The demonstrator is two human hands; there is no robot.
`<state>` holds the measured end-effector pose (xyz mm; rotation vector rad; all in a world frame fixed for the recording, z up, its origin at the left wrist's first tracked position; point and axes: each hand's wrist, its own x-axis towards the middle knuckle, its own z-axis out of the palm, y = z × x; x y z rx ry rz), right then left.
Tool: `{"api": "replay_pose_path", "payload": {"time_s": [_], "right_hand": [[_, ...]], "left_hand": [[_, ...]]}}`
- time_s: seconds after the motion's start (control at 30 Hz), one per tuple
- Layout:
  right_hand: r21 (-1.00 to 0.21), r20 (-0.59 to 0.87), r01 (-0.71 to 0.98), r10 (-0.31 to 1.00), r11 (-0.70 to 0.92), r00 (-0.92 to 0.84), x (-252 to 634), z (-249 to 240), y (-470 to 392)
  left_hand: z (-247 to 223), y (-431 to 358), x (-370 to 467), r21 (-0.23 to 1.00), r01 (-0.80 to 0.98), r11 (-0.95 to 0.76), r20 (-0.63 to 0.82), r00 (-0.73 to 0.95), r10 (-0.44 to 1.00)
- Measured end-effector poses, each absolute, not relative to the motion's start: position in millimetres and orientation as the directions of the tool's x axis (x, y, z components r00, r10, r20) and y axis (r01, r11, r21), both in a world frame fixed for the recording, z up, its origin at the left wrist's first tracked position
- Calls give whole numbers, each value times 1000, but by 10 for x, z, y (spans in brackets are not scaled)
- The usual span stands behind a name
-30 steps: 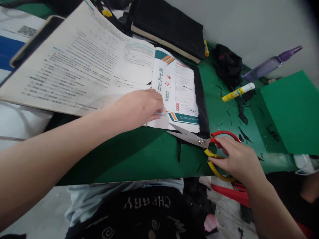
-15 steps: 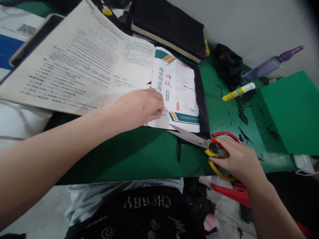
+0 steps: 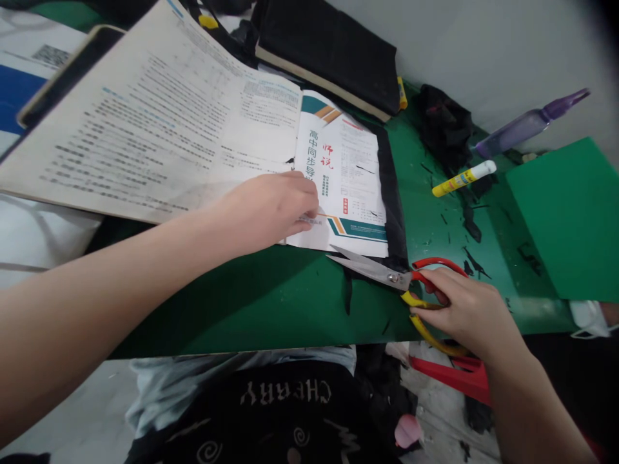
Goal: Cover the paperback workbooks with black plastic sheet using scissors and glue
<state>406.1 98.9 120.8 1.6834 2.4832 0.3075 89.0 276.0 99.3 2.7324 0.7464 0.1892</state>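
Observation:
My left hand presses flat on a printed white leaflet that lies on a black sheet on the green table. My right hand grips the scissors by their red and yellow handles. The steel blades point left, slightly apart, at the lower right corner of the leaflet and the black sheet. An open book with dense text lies above my left forearm.
A yellow glue stick and a purple bottle lie at the right rear. A green card sheet sits at the right. Black paper scraps litter the green surface. A black notebook lies at the back.
My right hand with the scissors has shifted slightly right and down. My left hand stays pressed on the leaflet.

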Motion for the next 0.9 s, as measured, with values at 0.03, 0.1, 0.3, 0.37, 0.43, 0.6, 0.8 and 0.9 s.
{"api": "replay_pose_path", "payload": {"time_s": [0.03,0.1,0.3,0.37,0.43,0.6,0.8,0.9], "right_hand": [[239,11,901,927,362,-375,4066,1211,988],[239,11,901,927,362,-375,4076,1214,988],[259,31,893,921,369,-389,4079,1200,992],[263,25,891,921,369,-389,4077,1196,992],[265,21,893,923,364,-383,4075,1196,993],[268,30,892,923,363,-385,4073,1207,999],[255,25,899,927,356,-374,4089,1208,1005],[260,21,898,928,355,-373,4097,1207,1007]], "left_hand": [[995,2759,890,321,477,-818,45,855,516],[1001,2755,889,317,480,-818,44,854,519],[1011,2754,889,311,480,-821,41,856,516],[1013,2757,891,309,479,-822,42,856,515],[1016,2758,892,306,482,-821,40,855,516],[1015,2754,894,309,478,-822,36,858,513],[1010,2755,892,318,480,-818,44,854,518],[1007,2759,889,319,478,-818,56,852,520]]}}
